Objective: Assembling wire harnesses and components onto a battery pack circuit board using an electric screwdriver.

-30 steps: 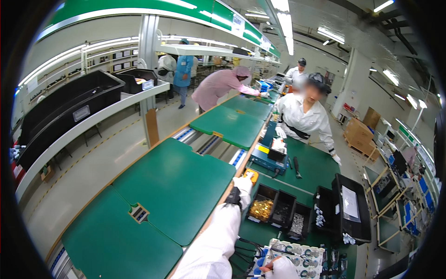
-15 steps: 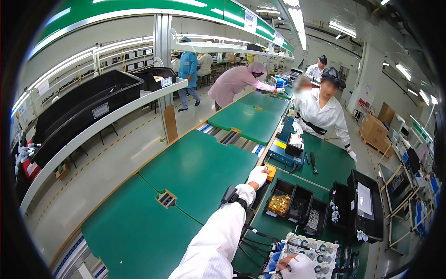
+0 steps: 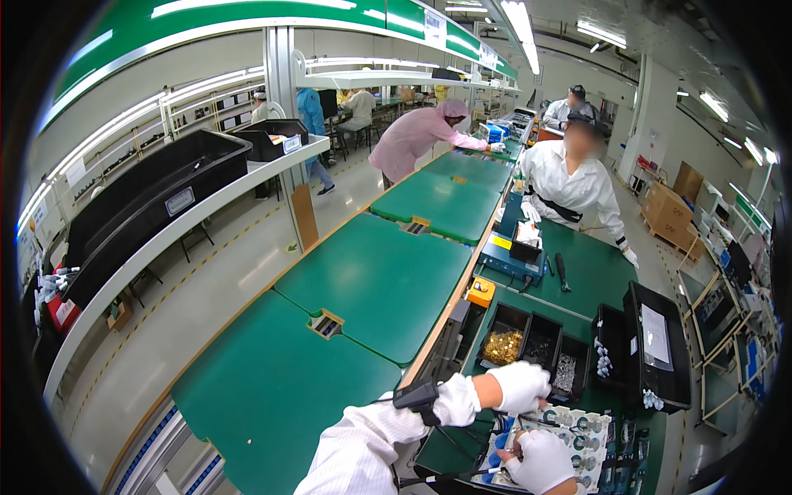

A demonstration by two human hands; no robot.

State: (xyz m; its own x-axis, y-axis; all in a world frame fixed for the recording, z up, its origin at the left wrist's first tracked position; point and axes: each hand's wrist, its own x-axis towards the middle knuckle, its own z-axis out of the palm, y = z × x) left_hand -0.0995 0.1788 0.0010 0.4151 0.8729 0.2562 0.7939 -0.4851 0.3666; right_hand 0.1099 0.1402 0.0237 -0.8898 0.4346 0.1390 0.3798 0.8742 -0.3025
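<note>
Both my hands wear white gloves with bare fingertips. My left hand (image 3: 524,386) reaches over the far edge of a white tray (image 3: 601,440), just in front of the black parts bins; its fingers curl down and their tips are mostly hidden. Close below it, my right hand (image 3: 543,462) is over the left part of the tray, thumb and fingers drawn together. What lies between them is too small to make out. Round clear-and-grey parts sit in the tray, and blue round pieces (image 3: 495,459) show at its left side.
Bins of gold-coloured pieces (image 3: 502,347) and silver screws (image 3: 566,373) stand beyond my hands. A yellow button box (image 3: 481,291) sits by the line's edge. Green boards (image 3: 379,272) lie along the conveyor at left. A co-worker in white (image 3: 569,186) stands across the bench.
My left hand has left the yellow button box and come back toward the tray, near my right hand. The near green boards have moved away along the line, closing the gap ahead.
</note>
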